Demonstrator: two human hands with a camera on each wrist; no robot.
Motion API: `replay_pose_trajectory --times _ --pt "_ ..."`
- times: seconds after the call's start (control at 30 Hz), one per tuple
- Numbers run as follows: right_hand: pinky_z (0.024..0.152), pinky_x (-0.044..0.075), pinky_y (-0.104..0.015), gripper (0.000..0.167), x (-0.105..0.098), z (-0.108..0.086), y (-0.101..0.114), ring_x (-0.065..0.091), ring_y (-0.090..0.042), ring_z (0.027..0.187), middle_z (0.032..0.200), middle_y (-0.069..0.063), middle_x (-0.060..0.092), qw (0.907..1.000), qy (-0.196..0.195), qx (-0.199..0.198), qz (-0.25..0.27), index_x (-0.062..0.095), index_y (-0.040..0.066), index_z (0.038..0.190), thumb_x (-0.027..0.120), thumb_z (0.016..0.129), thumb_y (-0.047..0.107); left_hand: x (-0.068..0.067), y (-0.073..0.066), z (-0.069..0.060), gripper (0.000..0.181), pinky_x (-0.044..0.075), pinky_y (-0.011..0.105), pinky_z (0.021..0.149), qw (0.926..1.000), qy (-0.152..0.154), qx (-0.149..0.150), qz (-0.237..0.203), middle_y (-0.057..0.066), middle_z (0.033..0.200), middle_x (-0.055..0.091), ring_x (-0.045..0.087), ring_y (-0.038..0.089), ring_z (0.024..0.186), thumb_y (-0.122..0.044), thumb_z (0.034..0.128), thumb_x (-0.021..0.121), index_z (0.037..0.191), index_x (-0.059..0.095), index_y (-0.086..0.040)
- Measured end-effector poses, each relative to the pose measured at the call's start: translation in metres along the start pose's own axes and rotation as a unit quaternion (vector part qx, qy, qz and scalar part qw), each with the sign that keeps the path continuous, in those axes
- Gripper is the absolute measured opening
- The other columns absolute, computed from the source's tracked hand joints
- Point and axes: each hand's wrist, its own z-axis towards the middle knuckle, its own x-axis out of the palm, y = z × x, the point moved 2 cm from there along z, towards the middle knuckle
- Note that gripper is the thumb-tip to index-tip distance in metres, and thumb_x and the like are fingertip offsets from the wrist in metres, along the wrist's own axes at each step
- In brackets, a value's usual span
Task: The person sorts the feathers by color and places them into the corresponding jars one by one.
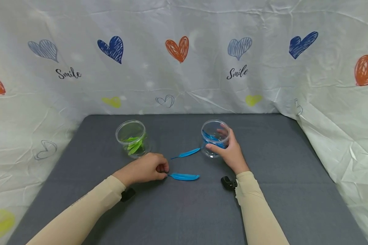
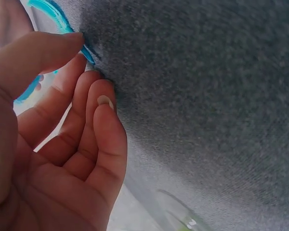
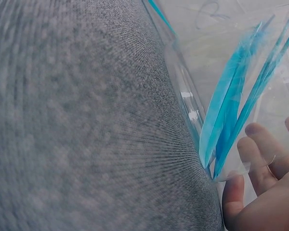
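My left hand (image 1: 147,168) is low over the cloth, pinching the thin quill end of a blue feather (image 1: 184,177) between thumb and forefinger. The feather's vane extends to the right along the cloth. In the left wrist view, the quill (image 2: 87,54) shows by the thumb tip, and the other fingers are curled. Around the right side of a clear round jar (image 1: 211,154) my right hand (image 1: 233,154) grips, thumb in front and fingers behind. Several blue feathers (image 3: 226,106) lean inside that jar. A second loose blue feather (image 1: 189,153) lies just left of it.
Another clear jar (image 1: 145,149) stands at the back left, beyond my left hand, with green feathers (image 1: 135,145) inside. Dark grey cloth (image 1: 184,211) covers the table. A pale curtain (image 1: 202,81) printed with hearts hangs behind and at both sides.
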Motion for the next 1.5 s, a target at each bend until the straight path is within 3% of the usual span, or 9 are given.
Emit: replay_pose_trajectory --times 0.47,0.93,1.27,1.5 --pt "0.127 0.038 -0.059 0.096 0.001 -0.002 0.003 0.044 -0.025 0.157 0.166 0.003 0.049 1.0000 0.000 -0.001 -0.005 0.032 0.041 0.166 0.090 0.090 0.044 0.004 0.005 -0.002 0.019 0.047 0.024 0.067 0.9998 0.008 0.000 -0.016 -0.009 0.083 0.061 0.052 0.004 0.073 -0.017 0.0949 0.079 0.082 0.069 -0.027" --pt "0.127 0.038 -0.060 0.095 0.001 -0.001 0.000 0.044 -0.025 0.157 0.166 0.003 0.049 1.0000 0.002 -0.001 -0.008 0.031 0.041 0.166 0.088 0.091 0.045 -0.001 0.006 -0.003 0.020 0.045 0.026 0.058 0.9991 0.009 -0.035 -0.020 -0.012 0.071 0.060 0.052 0.005 0.060 -0.016 0.0911 0.076 0.079 0.066 -0.028" --pt "0.126 0.040 -0.059 0.097 0.002 0.000 -0.001 0.046 -0.025 0.156 0.166 0.003 0.050 1.0000 -0.001 0.000 -0.009 0.032 0.041 0.166 0.090 0.088 0.047 -0.016 0.000 -0.004 0.018 0.046 0.026 0.061 0.9993 -0.013 -0.030 -0.018 -0.012 0.073 0.061 0.051 0.005 0.063 -0.013 0.0917 0.073 0.084 0.066 -0.027" --pt "0.127 0.040 -0.059 0.097 0.001 0.001 -0.001 0.046 -0.024 0.155 0.165 0.003 0.050 0.9999 -0.007 0.001 -0.008 0.032 0.041 0.166 0.090 0.088 0.048 -0.053 -0.015 -0.001 0.016 0.051 0.027 0.068 0.9974 -0.071 -0.008 0.001 -0.014 0.081 0.062 0.057 0.006 0.072 -0.011 0.0928 0.072 0.090 0.068 -0.027"
